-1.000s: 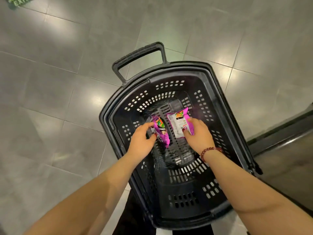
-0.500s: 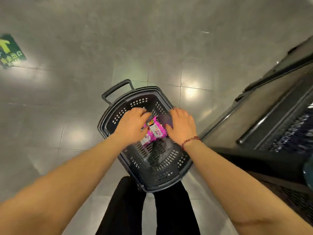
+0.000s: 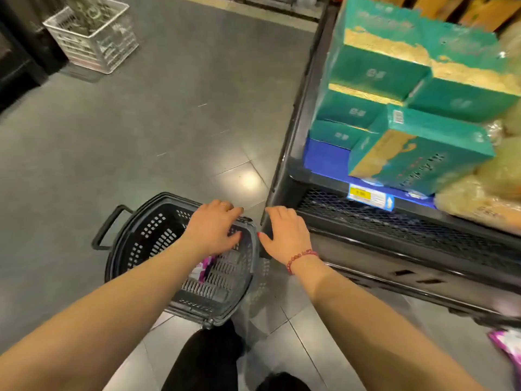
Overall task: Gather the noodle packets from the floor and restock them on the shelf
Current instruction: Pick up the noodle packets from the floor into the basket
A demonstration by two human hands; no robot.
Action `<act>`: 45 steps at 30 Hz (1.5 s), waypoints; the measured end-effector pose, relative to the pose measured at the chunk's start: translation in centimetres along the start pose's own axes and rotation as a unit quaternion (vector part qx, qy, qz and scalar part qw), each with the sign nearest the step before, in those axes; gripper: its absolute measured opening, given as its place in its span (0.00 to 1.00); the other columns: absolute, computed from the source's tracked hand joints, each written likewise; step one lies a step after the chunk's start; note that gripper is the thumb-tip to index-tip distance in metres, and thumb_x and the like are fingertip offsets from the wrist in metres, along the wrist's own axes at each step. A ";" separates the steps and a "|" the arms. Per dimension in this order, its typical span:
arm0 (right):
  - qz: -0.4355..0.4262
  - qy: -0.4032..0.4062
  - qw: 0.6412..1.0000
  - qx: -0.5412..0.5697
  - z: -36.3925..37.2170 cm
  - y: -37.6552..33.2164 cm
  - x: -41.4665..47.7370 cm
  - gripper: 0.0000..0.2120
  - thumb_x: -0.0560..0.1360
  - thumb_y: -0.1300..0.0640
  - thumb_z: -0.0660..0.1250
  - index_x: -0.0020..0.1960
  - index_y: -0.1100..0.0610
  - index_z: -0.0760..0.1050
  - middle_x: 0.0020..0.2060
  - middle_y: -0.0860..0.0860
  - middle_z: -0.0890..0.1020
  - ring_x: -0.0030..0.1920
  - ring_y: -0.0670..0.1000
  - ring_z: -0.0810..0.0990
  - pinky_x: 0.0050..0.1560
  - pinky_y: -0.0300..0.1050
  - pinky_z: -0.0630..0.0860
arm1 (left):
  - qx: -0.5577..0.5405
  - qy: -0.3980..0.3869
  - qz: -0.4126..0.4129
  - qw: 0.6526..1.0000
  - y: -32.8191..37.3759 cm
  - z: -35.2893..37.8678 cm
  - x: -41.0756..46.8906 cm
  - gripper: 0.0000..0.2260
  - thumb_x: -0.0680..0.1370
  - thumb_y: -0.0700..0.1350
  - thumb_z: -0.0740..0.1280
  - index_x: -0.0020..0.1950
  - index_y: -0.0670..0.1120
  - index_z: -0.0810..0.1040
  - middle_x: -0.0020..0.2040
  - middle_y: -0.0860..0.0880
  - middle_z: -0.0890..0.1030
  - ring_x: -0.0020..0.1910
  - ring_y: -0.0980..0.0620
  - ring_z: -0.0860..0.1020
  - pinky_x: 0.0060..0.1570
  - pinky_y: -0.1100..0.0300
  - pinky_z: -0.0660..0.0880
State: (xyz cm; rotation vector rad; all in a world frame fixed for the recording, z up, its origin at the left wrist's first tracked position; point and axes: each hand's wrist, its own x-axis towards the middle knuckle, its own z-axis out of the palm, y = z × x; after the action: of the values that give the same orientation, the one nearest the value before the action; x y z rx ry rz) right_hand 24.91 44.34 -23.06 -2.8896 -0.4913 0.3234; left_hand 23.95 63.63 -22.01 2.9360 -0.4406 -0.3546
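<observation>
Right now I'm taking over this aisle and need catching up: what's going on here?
A person stands over a black basket on the floor beside the shelf of teal boxes. Both hands hold nothing: the left hand is above the basket's rim, the right hand between basket and shelf base. One pink noodle packet lies in the basket, partly hidden by the left forearm; a second packet lies on the floor to the person's right. Neither is shelved yet.

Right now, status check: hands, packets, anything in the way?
Left hand open over basket, right hand open, both empty. Noodle packet in basket; second packet on floor by shelf. No obstruction seen.
</observation>
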 end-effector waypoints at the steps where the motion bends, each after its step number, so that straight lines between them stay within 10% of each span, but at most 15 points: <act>1: 0.014 0.002 1.000 0.002 -0.3 1.7 -1.8 0.28 0.76 0.45 0.63 0.72 0.55 0.64 0.65 0.53 0.71 0.65 0.56 0.68 0.62 0.50 0.67 | 0.004 -0.005 0.018 1.000 2.1 0.0 0.3 0.25 0.74 0.58 0.63 0.68 0.49 0.72 0.60 0.47 0.77 0.59 0.44 0.74 0.55 0.51 0.73; 22: 0.435 0.075 0.891 0.109 -6.0 31.7 -43.7 0.28 0.74 0.41 0.67 0.69 0.54 0.67 0.65 0.53 0.73 0.66 0.56 0.69 0.65 0.49 0.68 | 0.129 -0.059 0.423 0.895 50.4 1.0 2.5 0.20 0.75 0.59 0.62 0.64 0.52 0.74 0.58 0.50 0.77 0.59 0.46 0.74 0.54 0.52 0.74; 45: 0.666 0.139 0.704 0.204 -11.3 57.1 -57.3 0.25 0.73 0.41 0.68 0.65 0.53 0.73 0.61 0.52 0.78 0.60 0.54 0.76 0.60 0.53 0.75 | 0.135 -0.111 0.653 0.737 87.7 5.5 18.0 0.18 0.76 0.57 0.63 0.63 0.53 0.75 0.53 0.49 0.78 0.57 0.47 0.77 0.51 0.53 0.76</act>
State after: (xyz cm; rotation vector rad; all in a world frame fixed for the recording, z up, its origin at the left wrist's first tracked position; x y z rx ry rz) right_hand -7.83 -29.99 -14.65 -2.1969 1.5740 0.1091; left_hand 15.65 -25.39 -15.07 1.9764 -2.4500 -0.4018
